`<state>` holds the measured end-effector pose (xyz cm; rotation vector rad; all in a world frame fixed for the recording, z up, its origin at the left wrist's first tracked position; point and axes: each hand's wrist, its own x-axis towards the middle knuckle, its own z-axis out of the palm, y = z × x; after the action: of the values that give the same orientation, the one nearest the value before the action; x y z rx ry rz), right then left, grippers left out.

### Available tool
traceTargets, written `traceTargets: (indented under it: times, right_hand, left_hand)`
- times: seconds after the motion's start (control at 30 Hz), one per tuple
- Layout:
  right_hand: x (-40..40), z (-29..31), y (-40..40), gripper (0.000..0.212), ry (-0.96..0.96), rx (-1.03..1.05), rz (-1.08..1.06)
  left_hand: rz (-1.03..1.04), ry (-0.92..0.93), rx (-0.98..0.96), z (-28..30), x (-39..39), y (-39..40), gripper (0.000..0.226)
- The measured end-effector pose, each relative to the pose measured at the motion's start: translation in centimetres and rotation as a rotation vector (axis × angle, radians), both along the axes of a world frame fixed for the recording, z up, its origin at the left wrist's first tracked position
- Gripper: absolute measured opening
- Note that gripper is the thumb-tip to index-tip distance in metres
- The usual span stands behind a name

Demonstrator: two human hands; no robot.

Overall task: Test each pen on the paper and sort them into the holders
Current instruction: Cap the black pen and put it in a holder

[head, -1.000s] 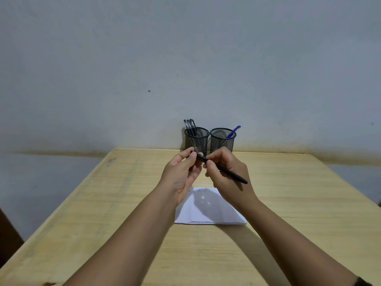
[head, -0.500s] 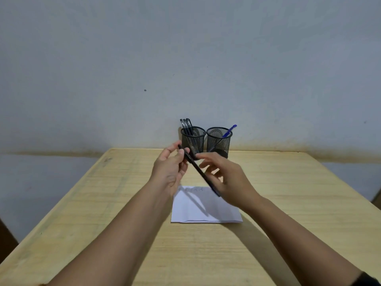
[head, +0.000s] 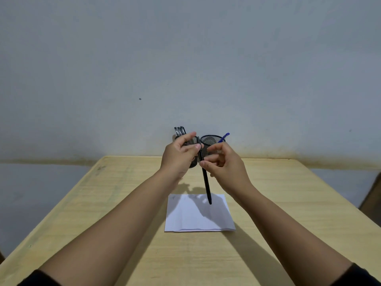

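A pale yellow wooden desk [head: 123, 213] stands against a grey wall. A white rectangular sheet of paper [head: 198, 219] lies flat near its middle. Two black wire-mesh cylindrical pen holders [head: 212, 141] stand side by side at its far edge.

Pale wooden table [head: 288, 203] against a plain grey-white wall [head: 185, 58], brownish stain along its base

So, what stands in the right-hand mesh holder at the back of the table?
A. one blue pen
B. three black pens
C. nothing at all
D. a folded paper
A: one blue pen leans out of the right mesh holder, while the dark pens stand in the left one.
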<state>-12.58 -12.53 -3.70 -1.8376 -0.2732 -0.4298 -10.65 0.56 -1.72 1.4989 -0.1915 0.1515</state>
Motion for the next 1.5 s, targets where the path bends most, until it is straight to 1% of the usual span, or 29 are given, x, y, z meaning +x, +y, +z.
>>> traceTargets:
  times: [0.07,0.17,0.23,0.3,0.4,0.53,0.63,0.77,0.93,1.1,1.2,1.3,1.37,1.5]
  right_hand:
    - [0.8,0.7,-0.9,0.042,-0.007,0.022,-0.001]
    - [2.4,2.3,-2.5,0.067,-0.035,0.027,-0.067]
    - [3.6,3.6,-3.8,0.074,-0.052,0.025,-0.14]
    - [4.8,4.8,-5.1,0.075,-0.057,0.024,-0.21]
    - [7.1,6.0,-6.7,0.069,-0.047,0.079,-0.28]
    - [9.6,6.1,-7.4,0.059,-0.05,0.18,-0.357]
    - [11.4,5.2,-7.3,0.055,-0.045,0.202,-0.411]
    - [13.5,3.5,-7.0,0.053,-0.02,0.181,-0.447]
    - [14.7,1.7,-6.7,0.05,0.017,0.093,-0.431]
    - [15.5,0.4,-6.6,0.03,0.08,0.025,-0.408]
    - [15.7,0.1,-6.6,0.023,0.094,-0.026,-0.414]
    - [15.8,0.2,-6.8,0.016,0.101,-0.126,-0.427]
    - [15.7,0.1,-6.8,0.019,0.104,-0.154,-0.428]
    - [15.1,0.2,-6.9,0.035,0.129,-0.186,-0.405]
  left_hand:
    - [0.054,-0.025,0.086,0.4,1.2,-0.4,0.034]
    - [0.151,-0.092,0.358,0.9,3.0,-0.9,0.034]
    - [0.155,-0.14,0.546,1.0,4.3,-1.5,0.036]
    - [0.162,-0.171,0.726,0.8,5.9,-2.2,0.039]
    - [0.162,-0.168,0.934,0.4,8.1,-3.4,0.04]
    - [0.161,-0.18,1.114,-0.4,10.6,-4.9,0.042]
    - [0.161,-0.19,1.212,-1.3,12.3,-5.4,0.04]
    - [0.15,-0.202,1.287,-2.2,13.5,-5.4,0.039]
    - [0.155,-0.255,1.284,-2.7,14.0,-5.3,0.042]
    - [0.165,-0.29,1.291,-2.9,14.0,-5.2,0.044]
    - [0.166,-0.298,1.289,-2.9,13.9,-5.2,0.044]
    - [0.169,-0.296,1.292,-2.8,13.8,-5.2,0.046]
    - [0.164,-0.283,1.288,-2.7,13.6,-5.2,0.046]
    - [0.163,-0.273,1.234,-2.5,13.3,-5.0,0.047]
